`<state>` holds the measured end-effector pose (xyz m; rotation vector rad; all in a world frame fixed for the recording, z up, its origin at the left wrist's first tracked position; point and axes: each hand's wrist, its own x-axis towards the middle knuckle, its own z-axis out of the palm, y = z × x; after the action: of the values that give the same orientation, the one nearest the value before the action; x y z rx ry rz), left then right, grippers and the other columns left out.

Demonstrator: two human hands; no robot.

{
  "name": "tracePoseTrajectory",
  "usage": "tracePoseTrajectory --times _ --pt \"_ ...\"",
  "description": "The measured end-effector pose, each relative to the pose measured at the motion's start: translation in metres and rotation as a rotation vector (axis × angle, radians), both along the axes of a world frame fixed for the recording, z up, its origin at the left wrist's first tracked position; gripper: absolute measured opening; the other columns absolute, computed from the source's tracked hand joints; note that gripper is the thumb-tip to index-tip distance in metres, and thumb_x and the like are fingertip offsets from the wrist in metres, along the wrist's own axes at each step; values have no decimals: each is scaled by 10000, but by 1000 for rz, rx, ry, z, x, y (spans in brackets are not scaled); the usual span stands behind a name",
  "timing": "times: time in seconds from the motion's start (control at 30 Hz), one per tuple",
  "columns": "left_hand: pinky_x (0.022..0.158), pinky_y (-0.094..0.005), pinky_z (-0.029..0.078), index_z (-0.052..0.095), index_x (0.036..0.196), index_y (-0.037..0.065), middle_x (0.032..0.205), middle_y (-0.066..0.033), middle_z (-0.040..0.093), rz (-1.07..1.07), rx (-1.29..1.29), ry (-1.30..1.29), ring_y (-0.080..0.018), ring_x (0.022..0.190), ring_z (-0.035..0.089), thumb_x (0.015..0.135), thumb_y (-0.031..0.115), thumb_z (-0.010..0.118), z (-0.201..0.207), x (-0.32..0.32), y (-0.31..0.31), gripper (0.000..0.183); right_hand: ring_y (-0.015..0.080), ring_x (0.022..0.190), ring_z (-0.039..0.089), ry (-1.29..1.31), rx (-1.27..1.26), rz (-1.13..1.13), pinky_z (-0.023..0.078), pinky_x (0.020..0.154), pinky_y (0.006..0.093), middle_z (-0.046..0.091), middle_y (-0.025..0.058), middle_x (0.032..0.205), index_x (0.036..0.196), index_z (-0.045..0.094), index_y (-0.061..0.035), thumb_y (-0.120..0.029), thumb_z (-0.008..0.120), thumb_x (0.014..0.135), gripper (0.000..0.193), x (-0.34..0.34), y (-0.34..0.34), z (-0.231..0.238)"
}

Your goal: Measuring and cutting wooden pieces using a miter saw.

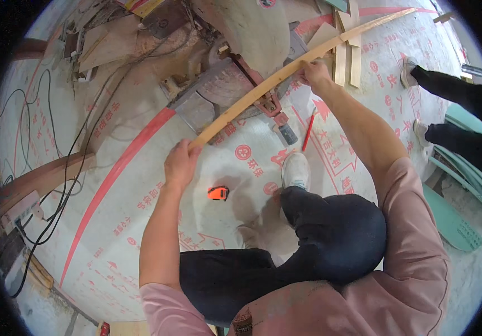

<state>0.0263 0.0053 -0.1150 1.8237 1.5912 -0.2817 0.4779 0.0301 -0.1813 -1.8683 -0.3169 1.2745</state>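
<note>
Long wooden strip (pixel 263 87) held across the front of the body; left hand (pixel 180 163) closed on its near end, fingers partly hidden; right hand (pixel 315 75) grasping it further along, ahead and to the right of the left hand.

Key relation: the strip's long axis runs from the left hand diagonally forward and right, through the right hand and on well past it; the span between the hands passes over the front of the machine (pixel 218 92), apparently a mitre saw; whether wood and machine touch, cannot tell; the left hand has the end, the right hand is nearer the rounded pale guard (pixel 252 33).

Edges: beyond the right hand the strip crosses above loose wood pieces (pixel 356 56); its far end tips toward the upper right, apart from the co-worker's legs (pixel 459 92), which stand to the right of the right hand; little slack on that side, in the observer's judgement.

Room: floor covering (pixel 123 207) spreads leftward from the left hand to the brown beam (pixel 56 173) and black cables; sideways room looks better there; orange tape measure (pixel 218 193) lies nearer the body than the left hand, a little to its right; red pencil (pixel 309 131) lies bodyward of the right hand, near the white shoe (pixel 295 171).
</note>
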Motion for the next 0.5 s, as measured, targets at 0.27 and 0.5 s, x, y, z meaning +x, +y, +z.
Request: tracePoseTrajectory --times 0.27,0.5 --pt "915 -495 437 505 1183 -37 1116 -249 596 3 560 -242 -429 1069 547 903 375 653 -42 6 47 519 217 791 642 -68 259 276 555 646 324 639 85 929 1047 573 -20 -136 555 973 139 10 39 4" --pt "918 -496 432 517 1149 -38 1077 -233 594 20 541 -135 -419 1045 551 879 366 686 -61 0 58 515 228 1033 614 89 159 176 528 855 348 627 76 1174 1210 577 -72 -190 533 980 263 91 63 49"
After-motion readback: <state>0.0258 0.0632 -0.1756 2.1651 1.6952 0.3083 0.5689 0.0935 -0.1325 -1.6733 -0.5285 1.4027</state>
